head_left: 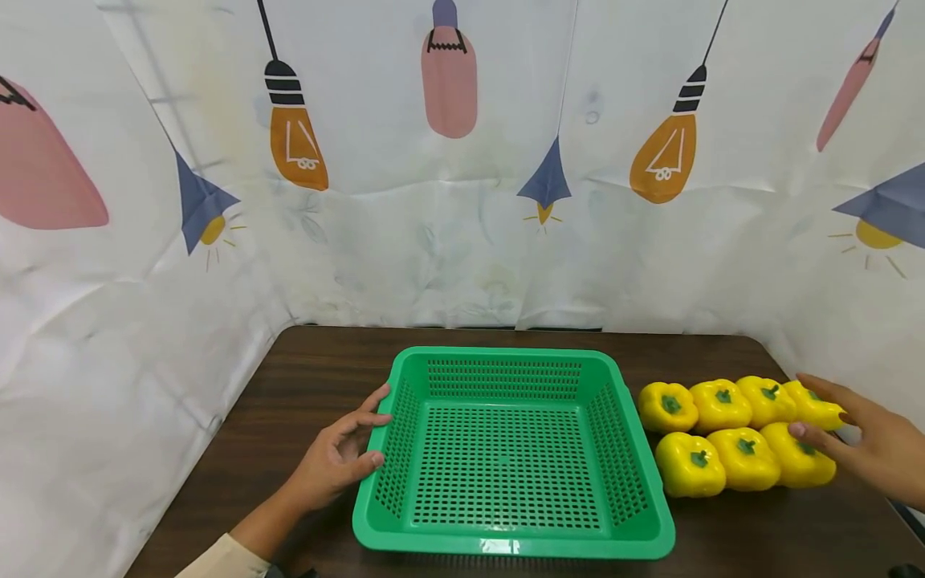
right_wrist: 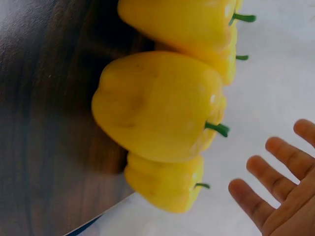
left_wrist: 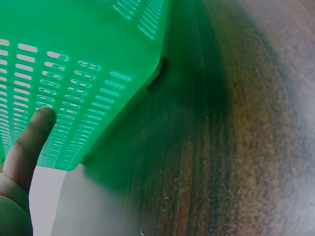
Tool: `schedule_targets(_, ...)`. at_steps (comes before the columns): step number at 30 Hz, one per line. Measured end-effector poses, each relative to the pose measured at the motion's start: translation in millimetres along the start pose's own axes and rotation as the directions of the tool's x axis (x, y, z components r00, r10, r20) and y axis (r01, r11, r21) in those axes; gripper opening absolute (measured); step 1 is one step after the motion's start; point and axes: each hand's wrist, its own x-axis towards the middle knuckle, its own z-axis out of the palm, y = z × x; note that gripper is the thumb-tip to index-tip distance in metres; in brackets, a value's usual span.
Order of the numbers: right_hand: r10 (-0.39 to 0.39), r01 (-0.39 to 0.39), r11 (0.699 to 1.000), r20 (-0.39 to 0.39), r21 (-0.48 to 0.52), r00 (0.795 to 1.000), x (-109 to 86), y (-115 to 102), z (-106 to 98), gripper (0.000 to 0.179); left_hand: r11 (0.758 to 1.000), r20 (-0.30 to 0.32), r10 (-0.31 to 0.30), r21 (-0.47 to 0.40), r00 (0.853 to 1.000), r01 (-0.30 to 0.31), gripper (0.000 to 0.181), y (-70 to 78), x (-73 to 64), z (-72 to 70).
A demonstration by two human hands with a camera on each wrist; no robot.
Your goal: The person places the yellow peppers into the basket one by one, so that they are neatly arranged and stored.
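Observation:
A green plastic basket [head_left: 506, 466] with slotted walls stands on the table, nothing inside it. At its left side is my left hand [head_left: 336, 457], fingertips at the rim; in the left wrist view one straight finger [left_wrist: 32, 142] lies against the slotted outer wall. Yellow bell peppers with green stems form two rows right of the basket: several behind, and three in front, including the front-left pepper [head_left: 690, 466]. My right hand [head_left: 874, 441] is over the right end of these rows, fingers spread and holding nothing. The right wrist view shows its fingers apart from the nearest pepper [right_wrist: 157, 108].
The dark wood-grain table [head_left: 303, 385] extends around the basket and peppers. Behind it and at both sides hangs a white sheet [head_left: 448, 241] printed with lamps and bulbs. The front-row peppers sit close to the basket's right wall.

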Motion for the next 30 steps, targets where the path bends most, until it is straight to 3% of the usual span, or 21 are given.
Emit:
schedule_targets(3, -0.012, 0.012, 1.0, -0.021, 0.02, 1.0, -2.2, 3.7, 4.2, 0.086, 1.0, -0.004, -0.004, 0.003, 1.0, 0.004, 0.044, 0.3, -1.8, -0.6)
schedule_targets(14, 0.001, -0.001, 0.998, 0.011, 0.064, 1.0, -6.8, 22.7, 11.8, 0.086, 1.0, -0.02, -0.004, 0.0, 1.0, 0.004, 0.043, 0.7, -2.6, 1.1)
schedule_targets(22, -0.048, 0.047, 0.991, 0.011, 0.122, 0.999, -10.8, 42.1, 26.3, 0.081, 1.0, -0.03, -0.031, -0.002, 0.999, 0.031, 0.041, 2.4, -1.3, 2.3)
schedule_targets(30, -0.066, 0.049, 0.976, 0.074, 0.213, 0.995, -9.1, 54.2, 35.0, 0.085, 1.0, -0.03, -0.027, 0.002, 0.999, 0.027, 0.04, 3.6, -1.4, 4.2)
